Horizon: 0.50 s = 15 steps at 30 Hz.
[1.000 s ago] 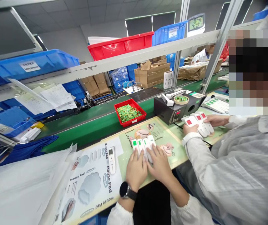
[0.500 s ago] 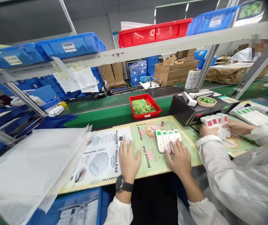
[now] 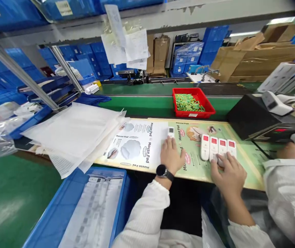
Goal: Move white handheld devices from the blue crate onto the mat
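Note:
My left hand [image 3: 171, 154] lies flat, fingers out, over a single white handheld device [image 3: 171, 131] on the printed mouse-pad sheet [image 3: 137, 146]. My right hand [image 3: 228, 172] rests with spread fingers on the near ends of several white devices [image 3: 217, 148] lying side by side, their small screens showing red. A black watch [image 3: 164, 171] is on my left wrist.
A red tray of green batteries [image 3: 192, 103] sits on the green conveyor [image 3: 142, 103]. A black box [image 3: 261, 119] stands at right. A co-worker's sleeve [image 3: 289, 193] and hand hold similar devices at far right. White foam sheets [image 3: 77, 132] lie left; a blue bin [image 3: 85, 210] sits below the table edge.
The view has swung down and left. The device screens under my right hand have turned from green to red. My left hand has settled over the single device on the white sheet.

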Available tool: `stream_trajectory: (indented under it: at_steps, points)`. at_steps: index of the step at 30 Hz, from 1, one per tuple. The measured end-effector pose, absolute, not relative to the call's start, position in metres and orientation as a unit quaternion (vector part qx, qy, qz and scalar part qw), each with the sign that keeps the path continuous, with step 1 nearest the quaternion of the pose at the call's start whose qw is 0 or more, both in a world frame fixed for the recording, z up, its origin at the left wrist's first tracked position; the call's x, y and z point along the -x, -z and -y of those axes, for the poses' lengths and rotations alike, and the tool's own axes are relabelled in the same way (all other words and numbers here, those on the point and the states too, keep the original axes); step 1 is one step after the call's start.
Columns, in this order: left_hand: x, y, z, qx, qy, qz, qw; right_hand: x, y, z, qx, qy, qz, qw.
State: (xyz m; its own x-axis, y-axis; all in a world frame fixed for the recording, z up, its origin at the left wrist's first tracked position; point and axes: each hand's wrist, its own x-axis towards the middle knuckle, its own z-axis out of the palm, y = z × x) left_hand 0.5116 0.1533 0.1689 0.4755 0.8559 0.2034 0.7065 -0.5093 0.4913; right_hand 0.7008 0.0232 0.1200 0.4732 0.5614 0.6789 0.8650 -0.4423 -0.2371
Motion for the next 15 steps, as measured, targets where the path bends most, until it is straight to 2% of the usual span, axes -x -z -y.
stream_trajectory:
  at_steps: [5, 8, 10, 13, 15]
  points:
    - [-0.564, -0.167, -0.142, -0.859, -0.217, -0.41, 0.215, -0.708, -0.115, -0.024, 0.799, 0.274, 0.448, 0.292]
    - [-0.565, -0.178, -0.133, -0.861, -0.254, -0.383, 0.218, -0.711, -0.113, -0.025, 0.794, 0.283, 0.451, 0.293]
    - [-0.537, -0.187, -0.12, -0.855, -0.324, -0.346, 0.213, -0.712, -0.113, -0.024, 0.792, 0.282, 0.454, 0.295]
    - [-0.443, -0.182, -0.092, -0.824, -0.451, -0.268, 0.215, -0.712, -0.114, -0.026, 0.792, 0.282, 0.448, 0.303]
    - [-0.354, -0.158, -0.077, -0.755, -0.533, -0.331, 0.191, -0.711, -0.115, -0.028, 0.79, 0.286, 0.443, 0.313]
